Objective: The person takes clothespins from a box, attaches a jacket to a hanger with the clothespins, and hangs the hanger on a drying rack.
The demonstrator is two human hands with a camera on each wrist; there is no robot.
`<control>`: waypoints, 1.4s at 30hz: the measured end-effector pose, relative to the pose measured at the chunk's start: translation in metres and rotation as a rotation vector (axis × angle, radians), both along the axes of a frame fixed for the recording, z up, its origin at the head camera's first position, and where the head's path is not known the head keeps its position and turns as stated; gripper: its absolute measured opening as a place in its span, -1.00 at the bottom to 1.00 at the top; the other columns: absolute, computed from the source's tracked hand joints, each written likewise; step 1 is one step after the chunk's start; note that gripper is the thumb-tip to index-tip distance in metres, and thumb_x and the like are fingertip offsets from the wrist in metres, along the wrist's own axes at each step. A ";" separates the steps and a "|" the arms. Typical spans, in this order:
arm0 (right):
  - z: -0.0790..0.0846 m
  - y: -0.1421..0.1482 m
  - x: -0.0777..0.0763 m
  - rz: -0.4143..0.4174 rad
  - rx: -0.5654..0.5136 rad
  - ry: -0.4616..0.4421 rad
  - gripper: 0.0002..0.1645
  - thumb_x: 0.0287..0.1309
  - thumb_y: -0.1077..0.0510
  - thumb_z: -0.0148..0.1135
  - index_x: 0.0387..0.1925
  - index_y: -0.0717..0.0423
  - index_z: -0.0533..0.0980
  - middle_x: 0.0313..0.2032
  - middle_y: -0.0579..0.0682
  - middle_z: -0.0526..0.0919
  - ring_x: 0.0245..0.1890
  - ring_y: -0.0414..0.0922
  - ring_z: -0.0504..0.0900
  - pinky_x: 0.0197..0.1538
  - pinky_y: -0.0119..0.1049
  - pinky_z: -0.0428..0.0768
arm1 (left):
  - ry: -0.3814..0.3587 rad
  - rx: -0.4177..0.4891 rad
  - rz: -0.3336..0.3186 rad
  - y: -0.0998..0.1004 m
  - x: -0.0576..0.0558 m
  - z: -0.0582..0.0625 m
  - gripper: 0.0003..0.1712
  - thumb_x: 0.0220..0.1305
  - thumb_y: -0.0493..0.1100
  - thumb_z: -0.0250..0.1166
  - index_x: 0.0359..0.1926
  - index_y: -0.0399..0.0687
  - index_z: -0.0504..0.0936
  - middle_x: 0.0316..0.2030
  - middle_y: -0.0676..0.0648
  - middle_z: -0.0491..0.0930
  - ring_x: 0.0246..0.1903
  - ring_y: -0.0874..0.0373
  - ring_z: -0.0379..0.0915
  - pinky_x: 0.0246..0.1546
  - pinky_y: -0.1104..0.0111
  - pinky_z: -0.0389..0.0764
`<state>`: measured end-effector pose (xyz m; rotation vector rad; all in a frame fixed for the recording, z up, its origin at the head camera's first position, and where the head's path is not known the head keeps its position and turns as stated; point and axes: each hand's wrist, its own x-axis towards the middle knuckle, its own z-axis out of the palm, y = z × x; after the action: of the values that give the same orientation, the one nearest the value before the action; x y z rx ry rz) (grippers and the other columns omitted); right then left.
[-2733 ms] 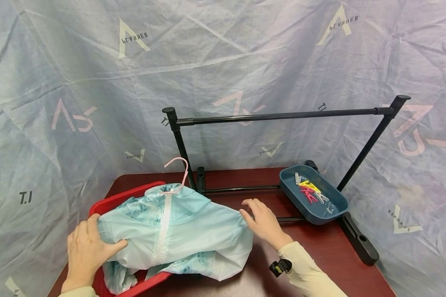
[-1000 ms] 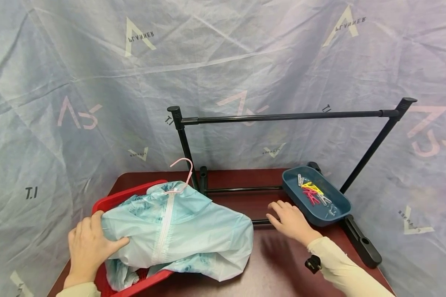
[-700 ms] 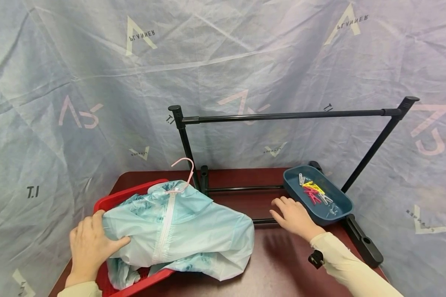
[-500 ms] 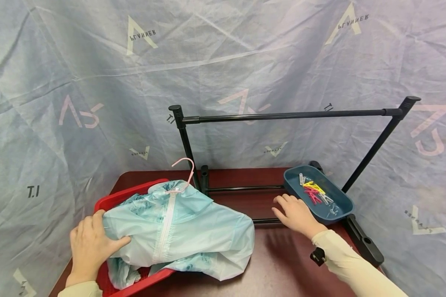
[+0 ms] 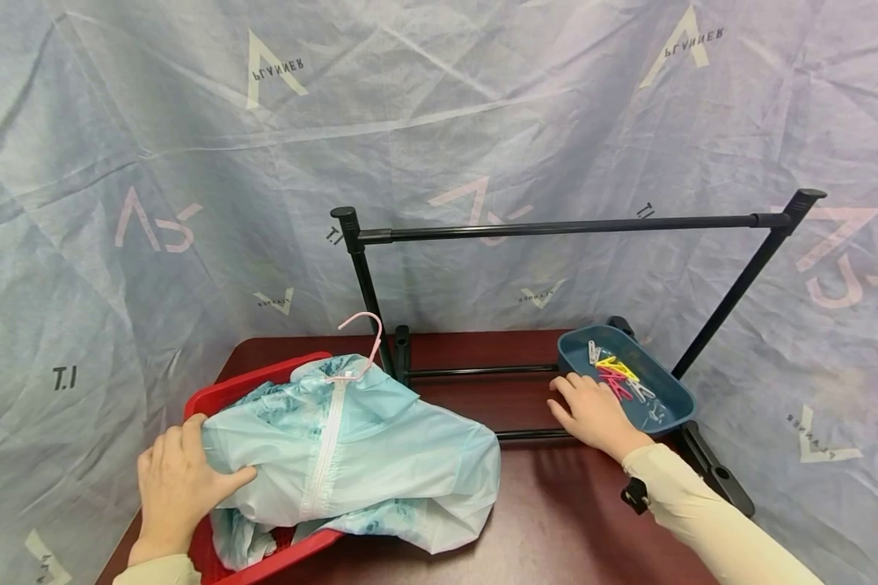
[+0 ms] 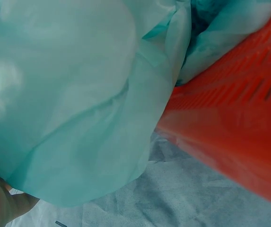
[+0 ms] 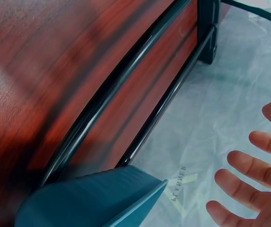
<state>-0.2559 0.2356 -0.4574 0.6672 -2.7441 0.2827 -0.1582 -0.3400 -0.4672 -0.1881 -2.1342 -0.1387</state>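
Observation:
A pale blue zip-up jacket (image 5: 402, 455) hangs on a pink hanger (image 5: 377, 341) and lies over a red basket (image 5: 219, 396), its right sleeve spilling past the rim. My left hand (image 5: 176, 483) rests against the jacket's left edge, thumb and fingers spread wide apart. In the left wrist view the fabric (image 6: 78, 104) fills the space between them. My right hand (image 5: 596, 416) is at the near left side of a blue tray (image 5: 669, 386); its fingers are spread and hold nothing. Inside the tray lie several yellow, pink, white and clear clothespins (image 5: 616, 375).
A black garment rack (image 5: 571, 229) stands behind on the dark red table (image 5: 527, 504), with low crossbars near the tabletop. The tray sits at the rack's right foot. A printed grey sheet (image 5: 439, 106) encloses the back and sides.
My right hand has left the jacket's right sleeve and moved right to the tray's side, rising slightly in the last half second. The left hand and jacket have stayed in place.

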 end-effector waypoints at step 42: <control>-0.001 0.042 -0.015 -0.069 0.035 -0.008 -0.62 0.28 0.02 0.22 0.00 0.19 0.54 -0.09 0.19 0.61 -0.04 0.21 0.57 -0.03 0.28 0.44 | -0.031 0.024 0.030 0.003 0.004 0.002 0.28 -0.07 0.77 -0.18 -0.09 -0.45 0.44 -0.54 -0.38 0.35 -0.59 -0.32 0.33 -0.56 -0.15 0.36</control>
<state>-0.2706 0.2779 -0.4587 0.5805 -2.7788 0.2232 -0.1544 -0.3368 -0.4652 -0.1406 -2.1641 -0.1499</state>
